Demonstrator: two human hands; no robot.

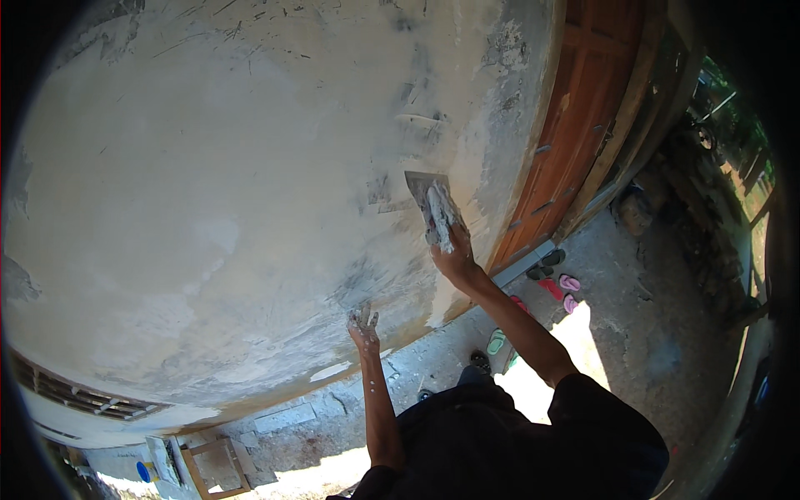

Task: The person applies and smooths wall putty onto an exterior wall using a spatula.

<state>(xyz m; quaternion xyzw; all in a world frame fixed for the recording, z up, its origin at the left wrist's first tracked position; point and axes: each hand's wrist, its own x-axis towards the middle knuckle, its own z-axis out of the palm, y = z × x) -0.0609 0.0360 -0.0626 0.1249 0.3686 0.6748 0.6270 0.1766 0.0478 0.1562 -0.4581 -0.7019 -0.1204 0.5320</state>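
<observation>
Sunlight glares white on the floor point(583, 343) beside me; the wall point(208, 158) before me lies in soft shade, the door point(583, 117) bends, and the corners fall black.

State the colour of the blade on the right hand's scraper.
The blade is grey, showing best in the head view.

Door point(581, 117): wood, reddish brown, panelled, smooth-looking.
Wall point(167, 183), left of door: matt, plaster-like; smooth pale stretches, rough grey streaks and scratches.
Trowel point(424, 182), left of door: dull grey blade, metal by its look; rough pale paste point(439, 218) crusted behind it.
Floor point(621, 321), at foot of door: rough, matt, concrete-like.
Sandals point(569, 282), near foot of door: rubber or plastic, cannot tell which.
Shirt point(500, 446), lower left of door: matt black cloth.
</observation>
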